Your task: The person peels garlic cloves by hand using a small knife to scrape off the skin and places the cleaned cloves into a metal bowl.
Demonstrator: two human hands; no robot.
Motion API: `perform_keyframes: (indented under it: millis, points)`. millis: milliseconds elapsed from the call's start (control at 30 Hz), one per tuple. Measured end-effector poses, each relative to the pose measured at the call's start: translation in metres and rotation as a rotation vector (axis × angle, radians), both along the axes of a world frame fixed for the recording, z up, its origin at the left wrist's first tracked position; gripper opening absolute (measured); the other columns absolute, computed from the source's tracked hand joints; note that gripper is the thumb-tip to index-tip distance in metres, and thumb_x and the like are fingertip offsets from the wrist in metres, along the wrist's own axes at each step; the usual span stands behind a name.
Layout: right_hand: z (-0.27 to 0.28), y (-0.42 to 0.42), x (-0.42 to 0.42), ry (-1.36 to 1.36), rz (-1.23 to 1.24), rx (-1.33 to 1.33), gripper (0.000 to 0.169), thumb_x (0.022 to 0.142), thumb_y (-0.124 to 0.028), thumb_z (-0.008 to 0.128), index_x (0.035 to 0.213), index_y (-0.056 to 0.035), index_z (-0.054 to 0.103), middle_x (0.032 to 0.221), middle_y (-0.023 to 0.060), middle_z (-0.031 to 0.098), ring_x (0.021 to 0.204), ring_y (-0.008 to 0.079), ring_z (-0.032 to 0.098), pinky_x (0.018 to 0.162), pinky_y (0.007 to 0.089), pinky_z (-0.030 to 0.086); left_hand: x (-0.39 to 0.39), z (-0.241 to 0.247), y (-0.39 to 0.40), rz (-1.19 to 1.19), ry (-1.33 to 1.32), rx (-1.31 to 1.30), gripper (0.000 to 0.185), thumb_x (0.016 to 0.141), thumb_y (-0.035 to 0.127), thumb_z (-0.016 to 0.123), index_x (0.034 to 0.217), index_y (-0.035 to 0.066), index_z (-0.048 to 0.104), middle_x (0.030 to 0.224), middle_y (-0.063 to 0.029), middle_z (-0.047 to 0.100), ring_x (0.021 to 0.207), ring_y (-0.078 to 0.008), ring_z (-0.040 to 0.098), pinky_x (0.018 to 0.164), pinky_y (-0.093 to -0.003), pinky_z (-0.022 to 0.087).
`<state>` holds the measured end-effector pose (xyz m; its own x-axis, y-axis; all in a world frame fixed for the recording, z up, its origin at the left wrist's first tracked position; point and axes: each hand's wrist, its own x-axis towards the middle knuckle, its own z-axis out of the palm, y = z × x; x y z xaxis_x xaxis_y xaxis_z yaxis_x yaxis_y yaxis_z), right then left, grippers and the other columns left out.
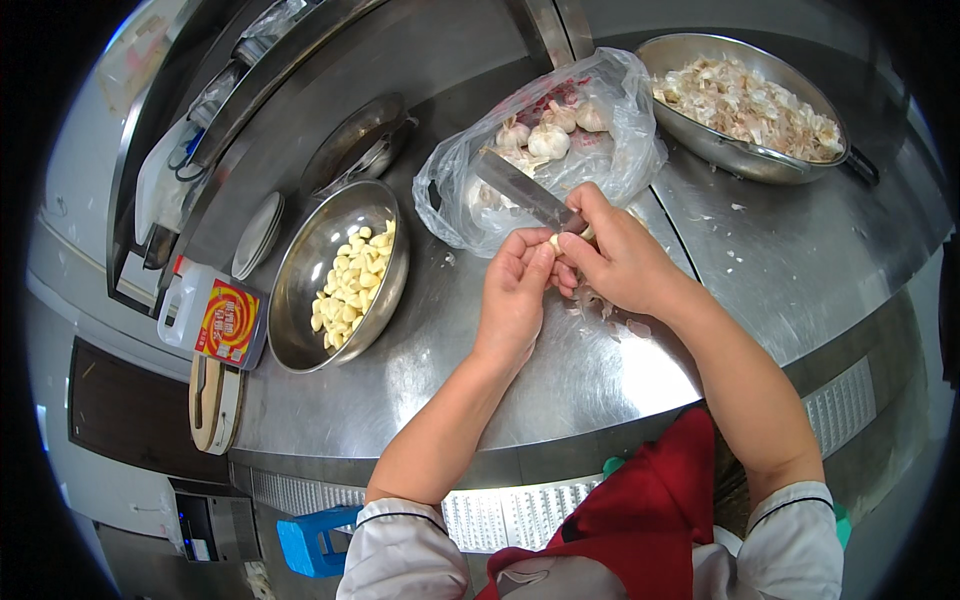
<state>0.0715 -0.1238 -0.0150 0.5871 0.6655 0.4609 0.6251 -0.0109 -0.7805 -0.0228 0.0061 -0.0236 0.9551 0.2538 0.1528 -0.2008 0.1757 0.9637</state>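
Between the fingertips of my left hand (521,281) is a garlic clove (556,243), pale and small. My right hand (619,251) grips a knife with a broad, flat blade (525,191) that points up and to the left. The thumb of that hand presses near the clove, and its handle is mostly covered by my fingers. Just beyond the hands lies an open clear plastic bag (637,154) with several whole garlic bulbs (549,141) in it. Loose garlic skins (592,300) are scattered on the steel table under my hands.
Left of my hands stands a steel bowl (300,262) of peeled cloves (352,281). A pan (675,120) full of garlic skins (750,109) sits at the far right. Along the left are a labelled plastic jug (217,315), stacked plates (257,234) and a dark pan (352,139). Below is a blue stool (311,544).
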Motion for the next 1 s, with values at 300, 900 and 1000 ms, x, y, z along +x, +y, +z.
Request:
perform_keyframes:
  millis: [300, 900, 1000]
  points:
    - [0.0044, -0.0003, 0.0033, 0.221, 0.115, 0.137, 0.017, 0.092, -0.013, 0.046, 0.099, 0.0016, 0.043, 0.078, 0.0165, 0.056, 0.071, 0.0253, 0.055, 0.068, 0.0382, 0.044, -0.0013, 0.0026, -0.0022, 0.035, -0.058, 0.045, 0.018, 0.098, 0.010, 0.045, 0.111, -0.002, 0.047, 0.089, -0.0090, 0.062, 0.072, -0.0099, 0.056, 0.066, -0.0239, 0.047]
    - [0.0001, 0.0055, 0.0008, 0.147, 0.062, 0.184, 0.012, 0.093, -0.011, 0.045, 0.097, 0.0007, 0.042, 0.078, 0.0160, 0.053, 0.070, 0.0280, 0.055, 0.066, 0.0380, 0.043, -0.0014, 0.0024, -0.0018, 0.043, -0.062, 0.044, 0.020, 0.099, 0.014, 0.046, 0.112, -0.001, 0.047, 0.089, -0.0099, 0.063, 0.072, -0.0118, 0.058, 0.067, -0.0259, 0.048]
    - [-0.0016, 0.0059, 0.0022, 0.139, 0.058, 0.185, 0.012, 0.094, -0.011, 0.045, 0.097, 0.0008, 0.043, 0.078, 0.0160, 0.053, 0.070, 0.0278, 0.055, 0.066, 0.0382, 0.043, -0.0012, 0.0032, -0.0031, 0.048, -0.061, 0.029, 0.019, 0.099, 0.012, 0.046, 0.111, -0.002, 0.047, 0.089, -0.0104, 0.062, 0.071, -0.0109, 0.057, 0.066, -0.0247, 0.048]
